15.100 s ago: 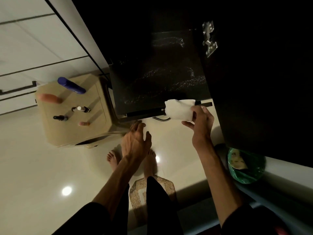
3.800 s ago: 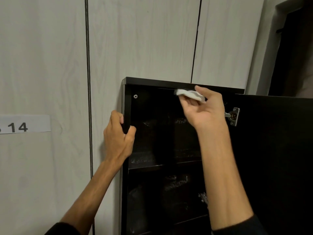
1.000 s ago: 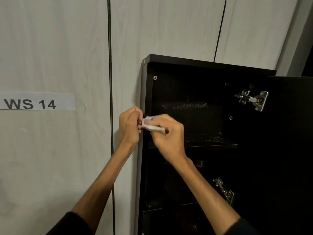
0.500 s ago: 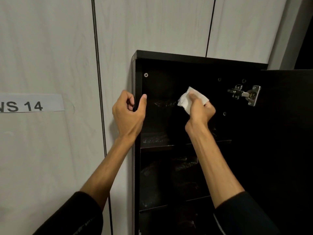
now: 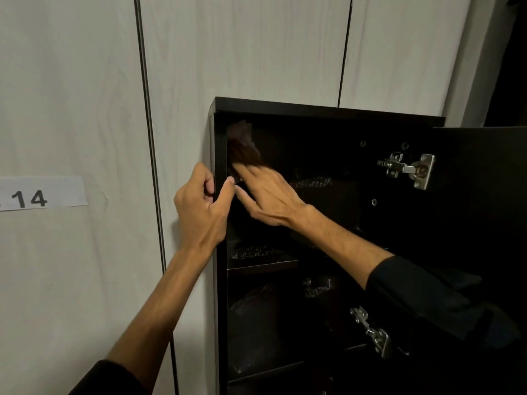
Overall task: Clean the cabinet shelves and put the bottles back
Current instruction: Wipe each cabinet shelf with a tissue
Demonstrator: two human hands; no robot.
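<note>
Black cabinet [image 5: 328,112]: left hand [image 5: 202,206] grips its side edge; right hand [image 5: 268,195] presses flat-fingered inside.

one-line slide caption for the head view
Left hand grips the dark cabinet side edge while the right hand reaches inside its top compartment.

From my feed the light is dim and warm, falling evenly on the pale wall panels [image 5: 85,81] on the left of the frame. The black cabinet [image 5: 328,111] interior swallows nearly all detail; only the upper hinge [image 5: 406,169] glints. My right hand [image 5: 268,195] blurs at the fingertips. Panel seams bow slightly toward the edges.
</note>
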